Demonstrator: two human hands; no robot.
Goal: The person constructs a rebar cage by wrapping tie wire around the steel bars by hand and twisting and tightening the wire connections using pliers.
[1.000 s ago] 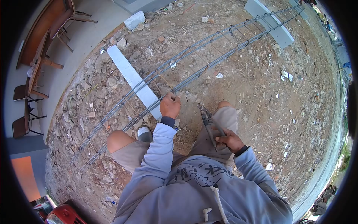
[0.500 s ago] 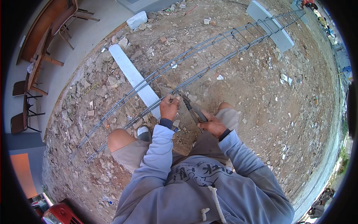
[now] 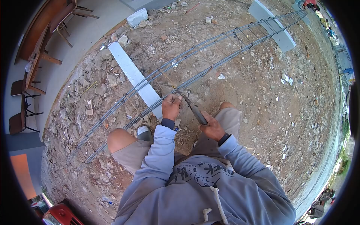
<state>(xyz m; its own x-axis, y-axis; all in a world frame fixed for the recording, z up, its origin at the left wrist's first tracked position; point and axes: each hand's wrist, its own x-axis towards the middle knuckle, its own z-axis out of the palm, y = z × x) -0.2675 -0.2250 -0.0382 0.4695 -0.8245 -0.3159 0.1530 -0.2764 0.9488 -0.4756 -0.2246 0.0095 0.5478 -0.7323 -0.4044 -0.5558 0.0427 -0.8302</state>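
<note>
A long rebar cage (image 3: 204, 71) of thin steel bars and stirrups runs diagonally across the ground in front of me. My right hand (image 3: 213, 127) is wrapped round the handles of dark steel pincers (image 3: 195, 110), whose head reaches a near bar of the cage. Right beside that head, my left hand (image 3: 171, 107) is closed in a pinch against the near bars. Whatever lies between its fingertips is too small or hidden to make out. Under the cage lies a pale flat board (image 3: 129, 69), its near end by my left hand.
A second pale board (image 3: 283, 39) supports the cage at the far right. Rubble and stones cover the dirt ground (image 3: 270, 112). A white block (image 3: 137, 17) lies by the paved floor, where chairs (image 3: 18, 123) stand. A red vehicle (image 3: 62, 215) shows at lower left.
The pincers' handles, spread apart before, are now squeezed together in my right hand. My left hand has stayed at nearly the same place by the bars.
</note>
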